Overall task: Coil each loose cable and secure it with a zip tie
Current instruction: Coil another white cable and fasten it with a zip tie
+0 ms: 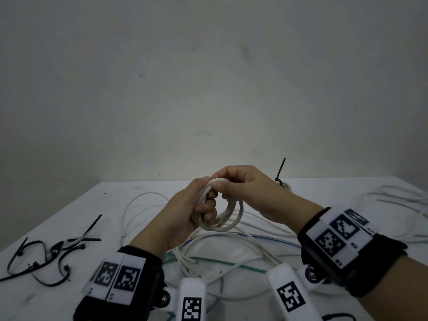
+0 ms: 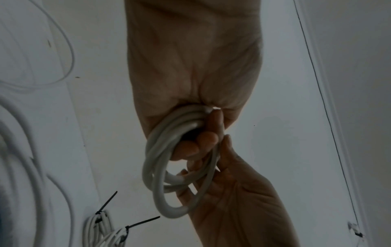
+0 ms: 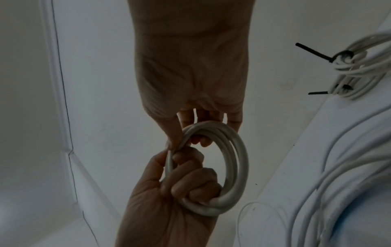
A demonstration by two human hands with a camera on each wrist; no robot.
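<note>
A small coil of white cable (image 1: 231, 220) is held up above the table between both hands. My left hand (image 1: 206, 212) has its fingers curled through the loops and grips the coil's left side. My right hand (image 1: 220, 183) pinches the top of the coil with thumb and fingers. In the left wrist view the coil (image 2: 160, 175) hangs from the curled left hand (image 2: 196, 143). The right wrist view shows the right hand (image 3: 182, 138) pinching the coil (image 3: 237, 167) just above the left hand (image 3: 186, 183). No zip tie is on this coil.
Several loose black zip ties (image 1: 53, 253) lie on the white table (image 1: 69, 205) at the left. Loose white, blue and green cables (image 1: 231, 251) sprawl under the hands. Coiled bundles bound with black ties (image 3: 349, 70) lie behind the right hand. More white cable (image 1: 398, 195) lies far right.
</note>
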